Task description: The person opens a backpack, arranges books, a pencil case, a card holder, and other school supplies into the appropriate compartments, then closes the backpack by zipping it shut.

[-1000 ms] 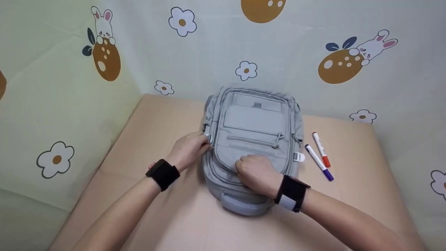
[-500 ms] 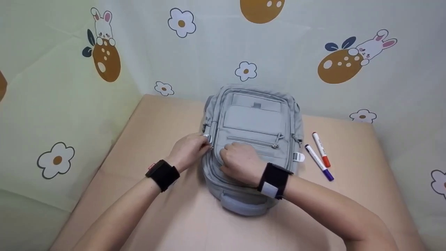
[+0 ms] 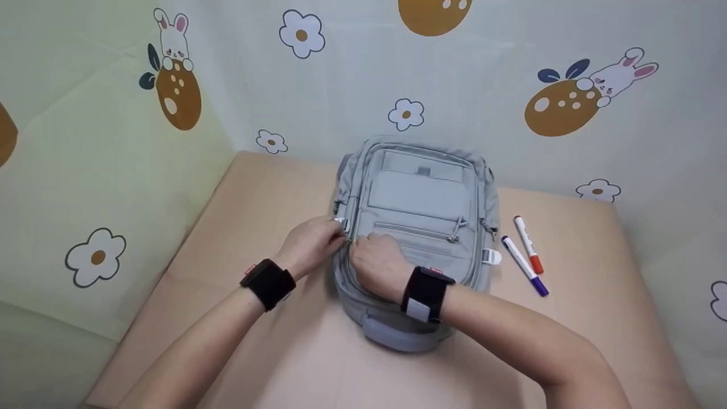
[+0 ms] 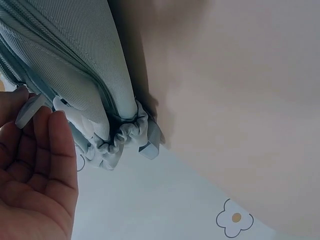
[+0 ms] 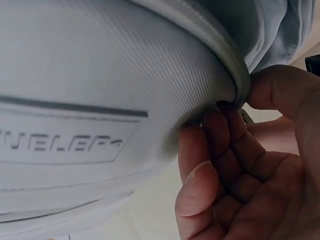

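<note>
A light grey backpack [image 3: 420, 196] lies flat on a tan table [image 3: 267, 199], its carry handle toward me. My left hand [image 3: 332, 236] is at the pack's left edge. In the left wrist view it [image 4: 37, 125] pinches a pale plastic tab [image 4: 29, 110] by the side seam of the backpack [image 4: 75, 55]. My right hand [image 3: 366, 253] rests on the front panel close beside the left hand. In the right wrist view its curled fingers [image 5: 220, 130] and thumb pinch at the zipper seam of the backpack [image 5: 100, 65]; the zipper pull is mostly hidden.
Two markers lie on the table to the right of the pack, one red-capped [image 3: 528, 244] and one purple-capped [image 3: 525, 266]. A pale backdrop with rabbit and flower prints [image 3: 170, 79] walls the table at the back and left. Bare tabletop [image 3: 318, 369] lies in front.
My right hand has slid left and slightly up across the backpack's front, from near its lower middle to beside the left hand. The left hand has stayed at the left edge.
</note>
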`<state>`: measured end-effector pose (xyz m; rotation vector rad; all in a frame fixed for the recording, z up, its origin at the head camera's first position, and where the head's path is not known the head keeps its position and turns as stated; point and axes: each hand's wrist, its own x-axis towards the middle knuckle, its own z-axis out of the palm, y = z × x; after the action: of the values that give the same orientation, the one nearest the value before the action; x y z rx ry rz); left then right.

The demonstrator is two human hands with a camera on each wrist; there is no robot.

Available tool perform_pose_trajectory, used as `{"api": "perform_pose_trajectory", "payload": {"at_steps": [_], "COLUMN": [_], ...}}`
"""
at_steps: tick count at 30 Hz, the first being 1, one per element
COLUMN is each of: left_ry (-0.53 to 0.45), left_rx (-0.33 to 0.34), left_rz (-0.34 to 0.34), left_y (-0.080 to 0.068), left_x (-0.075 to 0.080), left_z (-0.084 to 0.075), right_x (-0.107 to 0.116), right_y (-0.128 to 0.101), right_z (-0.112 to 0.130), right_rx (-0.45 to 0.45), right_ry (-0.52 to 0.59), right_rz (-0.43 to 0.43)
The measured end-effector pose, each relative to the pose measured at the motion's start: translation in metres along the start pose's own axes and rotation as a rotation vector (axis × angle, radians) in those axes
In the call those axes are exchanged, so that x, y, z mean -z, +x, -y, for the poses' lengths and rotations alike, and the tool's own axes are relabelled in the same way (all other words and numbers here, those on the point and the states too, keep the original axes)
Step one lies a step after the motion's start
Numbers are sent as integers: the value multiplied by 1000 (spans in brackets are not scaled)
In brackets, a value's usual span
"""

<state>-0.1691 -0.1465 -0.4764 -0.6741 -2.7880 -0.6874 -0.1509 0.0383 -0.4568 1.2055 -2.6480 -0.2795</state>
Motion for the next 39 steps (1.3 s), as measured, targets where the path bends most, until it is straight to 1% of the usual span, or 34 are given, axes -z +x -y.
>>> {"api": "perform_pose_trajectory", "payload": {"at_steps": [3,10,15,22,27,31,39], "left_ry": [9,34,52,84,120,127,101], "left_rx": [-6,-11,0,45,61,65,72], "left_rz": [8,13,11,18,0,5,5], "left_y": [3,13,27,49,62,65,63], "left_x": [0,1,2,2,-1,-4,-6], "left_z": [1,5,9,13,17,19,20], "right_x": [0,-1,-3,-4,-5,-6,-6], "right_y": [0,-2,-3,-5,-6,-6,-9], "right_z": [1,2,1,0,1,1,-1], "right_rx": [8,30,37,53,57,65,51], "right_ry": [-9,-40,-28,-39,-46,-48,-19], "right_rz": [6,-52,-72,-105,-135,-150,-176]}}
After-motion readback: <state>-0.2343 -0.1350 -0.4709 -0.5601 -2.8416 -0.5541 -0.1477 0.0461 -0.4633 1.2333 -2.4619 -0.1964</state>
